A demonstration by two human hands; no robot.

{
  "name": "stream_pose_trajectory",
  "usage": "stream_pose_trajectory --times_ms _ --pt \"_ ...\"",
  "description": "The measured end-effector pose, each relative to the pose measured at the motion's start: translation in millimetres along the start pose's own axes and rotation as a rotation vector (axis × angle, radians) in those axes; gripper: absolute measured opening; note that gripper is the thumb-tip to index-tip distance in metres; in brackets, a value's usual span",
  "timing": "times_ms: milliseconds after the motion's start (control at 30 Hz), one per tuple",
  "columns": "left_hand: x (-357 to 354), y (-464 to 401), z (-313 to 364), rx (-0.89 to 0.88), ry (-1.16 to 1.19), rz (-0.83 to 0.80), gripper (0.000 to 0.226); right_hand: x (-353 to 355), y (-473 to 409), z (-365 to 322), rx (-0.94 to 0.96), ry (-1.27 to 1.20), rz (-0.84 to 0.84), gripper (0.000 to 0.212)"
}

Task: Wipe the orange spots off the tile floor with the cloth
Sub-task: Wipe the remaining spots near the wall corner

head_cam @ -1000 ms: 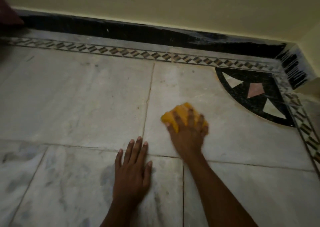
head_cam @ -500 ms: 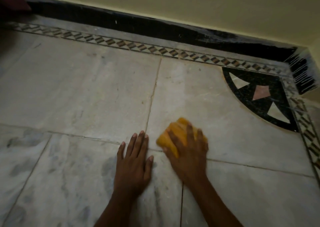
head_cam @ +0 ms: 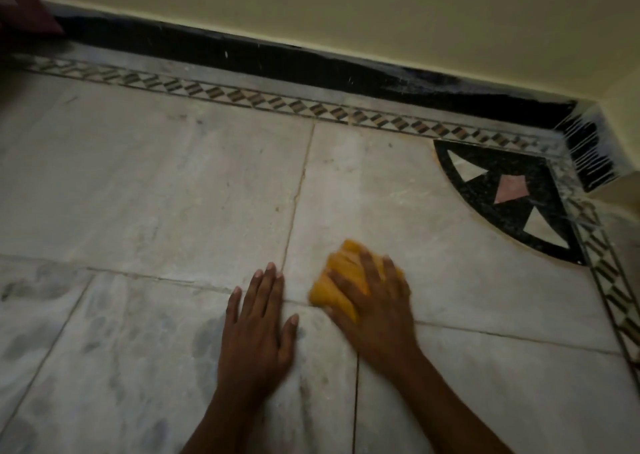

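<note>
My right hand [head_cam: 377, 309] presses a bunched yellow-orange cloth [head_cam: 341, 275] onto the pale marble tile floor [head_cam: 173, 193], right where the tile joints cross. Its fingers are spread over the cloth, which sticks out ahead and to the left of them. My left hand [head_cam: 258, 329] lies flat on the floor just left of the cloth, fingers together, holding nothing. I can make out no distinct orange spots on the dim floor; a few tiny brownish specks lie along the joint [head_cam: 298, 190] ahead.
A patterned inlay border [head_cam: 277, 101] runs along the far side and down the right edge. A black corner inlay [head_cam: 512, 204] with triangles sits at the right. Behind stand a black skirting [head_cam: 242, 55] and a cream wall [head_cam: 346, 10]. A dark red object [head_cam: 20, 6] is at far left.
My right hand has pulled the cloth back toward me and a little left, from the middle of the far tile to the joint crossing. My left hand stays planted.
</note>
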State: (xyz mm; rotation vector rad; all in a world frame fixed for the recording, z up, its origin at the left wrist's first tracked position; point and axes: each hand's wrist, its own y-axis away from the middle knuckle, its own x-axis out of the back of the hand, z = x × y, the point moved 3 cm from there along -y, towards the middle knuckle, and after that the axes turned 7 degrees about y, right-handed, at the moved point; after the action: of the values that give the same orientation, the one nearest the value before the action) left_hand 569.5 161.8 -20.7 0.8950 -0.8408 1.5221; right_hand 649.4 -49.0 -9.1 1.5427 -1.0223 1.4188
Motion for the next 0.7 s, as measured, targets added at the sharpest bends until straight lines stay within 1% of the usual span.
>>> stream_pose_trajectory --times_ms 33,67,100,167,200,233,267,300,333,400,433,467,500,533,600,633,667,700 --pt "-1 0 0 0.001 -0.001 -0.004 0.071 2 19 20 -0.028 0.010 -0.005 0.065" --pt "-1 0 1 -0.003 -0.008 -0.005 0.071 3 24 42 -0.116 0.014 -0.020 0.067" --pt "-2 -1 1 -0.013 -0.011 0.000 0.071 7 16 62 -0.255 0.029 -0.014 0.069" --pt "-3 -2 2 -0.028 -0.026 0.012 0.071 9 -30 81 -0.596 -0.017 -0.057 0.069" --pt "-4 -1 1 -0.032 -0.037 0.003 0.071 11 -60 80 -0.712 -0.084 -0.069 0.069" --pt "-6 1 0 -0.030 -0.037 -0.001 0.070 11 -89 70 -0.746 -0.150 -0.086 0.069" --pt "-7 2 -1 -0.017 -0.041 0.001 0.070 13 -113 56 -0.704 -0.186 -0.101 0.067" --pt "-5 2 -3 -0.004 -0.040 0.000 0.069 10 -126 39 -0.601 -0.176 -0.104 0.065" --pt "-1 0 0 0.004 -0.013 0.013 0.068 12 -126 24 -0.444 -0.137 -0.112 0.063" --pt "13 -16 0 -0.038 0.016 0.049 0.059 3 -93 2 -0.138 -0.054 -0.142 0.064" --pt "21 -31 -1 -0.083 0.008 0.070 0.057 1 -66 4 -0.049 -0.020 -0.117 0.066" --pt "27 -46 -6 -0.107 -0.005 0.071 0.057 1 -37 14 -0.020 -0.024 -0.075 0.067" --pt "31 -61 -13 -0.093 -0.018 0.042 0.060 2 -13 27 -0.045 -0.028 -0.036 0.068" --pt "32 -72 -17 -0.049 -0.018 0.005 0.064 6 1 45 -0.131 -0.024 -0.040 0.070" --pt "24 -83 -22 0.027 -0.007 -0.001 0.071 12 -5 85 -0.413 -0.011 -0.089 0.072" --pt "19 -84 -23 0.035 -0.022 0.012 0.072 14 -24 97 -0.582 -0.055 -0.106 0.072" --pt "14 -87 -24 0.027 -0.043 0.030 0.071 16 -52 103 -0.712 -0.107 -0.086 0.072" --pt "10 -88 -26 0.022 -0.060 0.054 0.069 16 -84 103 -0.774 -0.145 -0.068 0.071"
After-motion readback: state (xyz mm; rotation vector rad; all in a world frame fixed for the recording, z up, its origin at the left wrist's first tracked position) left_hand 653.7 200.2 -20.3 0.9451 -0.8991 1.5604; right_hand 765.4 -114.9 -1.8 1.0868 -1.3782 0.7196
